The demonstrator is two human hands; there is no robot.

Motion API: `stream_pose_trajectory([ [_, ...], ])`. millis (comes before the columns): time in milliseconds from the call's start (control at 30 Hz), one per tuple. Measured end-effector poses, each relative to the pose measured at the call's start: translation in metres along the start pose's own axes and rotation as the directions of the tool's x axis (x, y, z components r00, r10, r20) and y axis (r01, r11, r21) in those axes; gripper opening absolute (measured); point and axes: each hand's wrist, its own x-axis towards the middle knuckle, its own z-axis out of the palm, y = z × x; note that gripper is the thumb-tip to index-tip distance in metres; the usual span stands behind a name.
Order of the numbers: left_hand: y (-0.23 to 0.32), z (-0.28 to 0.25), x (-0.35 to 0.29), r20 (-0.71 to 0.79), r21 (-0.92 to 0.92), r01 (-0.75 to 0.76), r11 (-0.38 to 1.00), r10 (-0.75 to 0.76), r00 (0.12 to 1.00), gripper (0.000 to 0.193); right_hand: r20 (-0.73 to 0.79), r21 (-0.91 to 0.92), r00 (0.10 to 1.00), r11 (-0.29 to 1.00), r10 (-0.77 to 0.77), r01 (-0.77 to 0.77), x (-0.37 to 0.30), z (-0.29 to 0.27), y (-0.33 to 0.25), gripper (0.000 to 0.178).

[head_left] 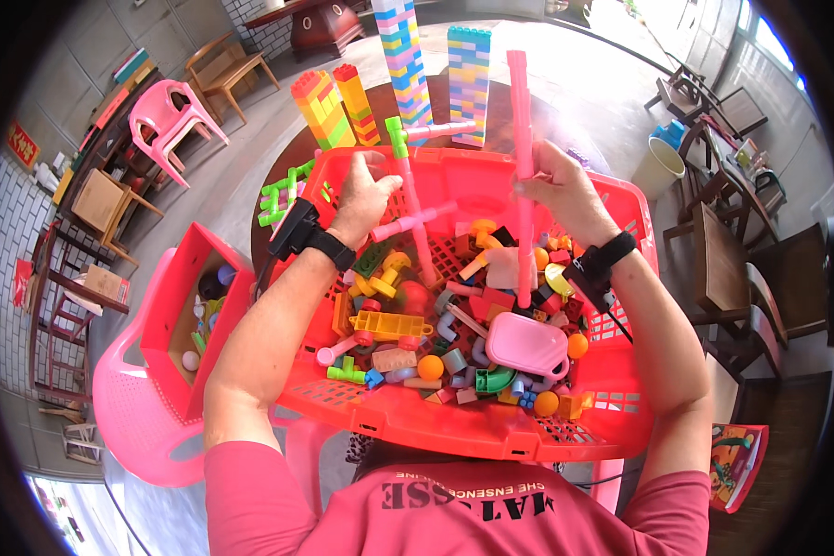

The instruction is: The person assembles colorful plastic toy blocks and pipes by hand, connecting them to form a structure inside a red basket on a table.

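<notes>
While the left hand (pixel 366 199) pinches branched pipes (pixel 416 221) above the basket (pixel 389 428), the right hand (pixel 565 190) grips a pink tube (pixel 526 230). Uneven tugging could separate the pipes.

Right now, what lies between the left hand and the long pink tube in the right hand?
In the head view, a branching pink frame, with the back wall of the red basket behind it.

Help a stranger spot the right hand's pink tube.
Find the big red basket. Over it, right of centre, the right hand holds the long pink tube. Unlike the branched pink assembly near the left hand, it runs straight, without side arms.
</notes>
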Motion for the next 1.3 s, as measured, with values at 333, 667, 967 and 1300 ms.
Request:
stream_pose_trajectory([
  [333, 0.013, 0.001, 0.001, -0.045, 0.025, -0.392, 0.92, 0.393, 0.919, 0.025, 0.027, 0.123, 1.0, 0.992, 0.007, -0.01, -0.003, -0.001, -0.011, 0.027],
  [667, 0.071, 0.008, -0.031, 0.499, -0.092, -0.322, 0.942, 0.323, 0.804, 0.02, -0.053, 0.162, 0.998, 0.986, 0.044, -0.035, -0.024, -0.001, -0.006, 0.028],
  [967, 0.055, 0.016, -0.044, 0.64, 0.125, -0.433, 0.893, 0.261, 0.722, 0.026, -0.004, -0.081, 0.999, 0.996, -0.035, 0.034, 0.003, 0.018, -0.017, 0.026],
  [1300, 0.044, -0.001, -0.026, 0.642, 0.159, -0.328, 0.931, 0.155, 0.751, 0.024, 0.029, -0.097, 0.999, 0.995, -0.016, 0.019, 0.043, 0.021, -0.015, 0.029],
])
